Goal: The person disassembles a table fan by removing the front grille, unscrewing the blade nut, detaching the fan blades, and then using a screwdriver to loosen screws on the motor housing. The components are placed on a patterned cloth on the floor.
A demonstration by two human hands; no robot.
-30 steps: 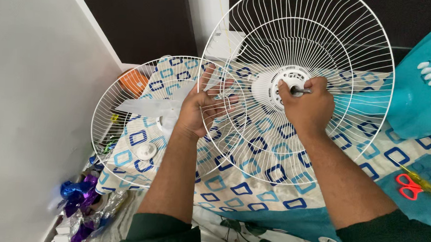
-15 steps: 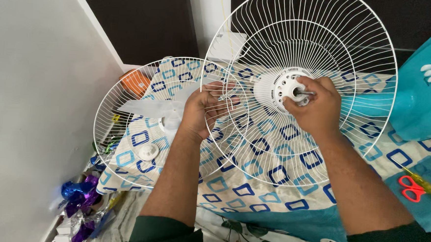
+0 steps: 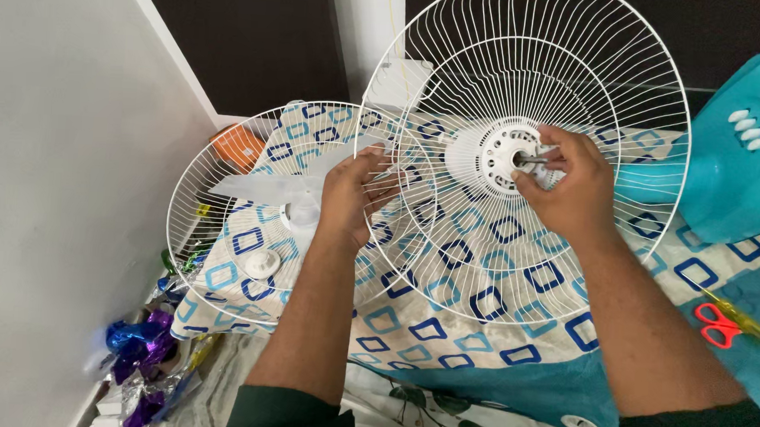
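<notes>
Rear fan guard (image 3: pixel 517 247) held upright over the bed (image 3: pixel 443 338). Left hand (image 3: pixel 351 195) fingers hooked through its wires; right hand (image 3: pixel 572 185) pinching the hub shaft (image 3: pixel 532 160). Likely seating the guard (centring next, keep it square).

Counts, placed relative to the teal fan body (image 3: pixel 747 146) at the right edge:

Two white wire fan guards: one (image 3: pixel 528 39) held up just left of the fan body, a second (image 3: pixel 216 196) lying farther left, partly behind the first.

One set of pale fan blades (image 3: pixel 269 186), inside the far guard.

One white round cap (image 3: pixel 259 264), also inside the far guard.

Two hands: the right hand (image 3: pixel 568 184) at the hub of the near guard, the left hand (image 3: pixel 350 199) on its rim, farther from the fan body.

Four white buttons (image 3: pixel 747 130) on the fan body itself.

One pair of red-handled scissors (image 3: pixel 714 325), below the fan body.

One patterned cloth (image 3: pixel 443 329), spread below and left of it.
</notes>
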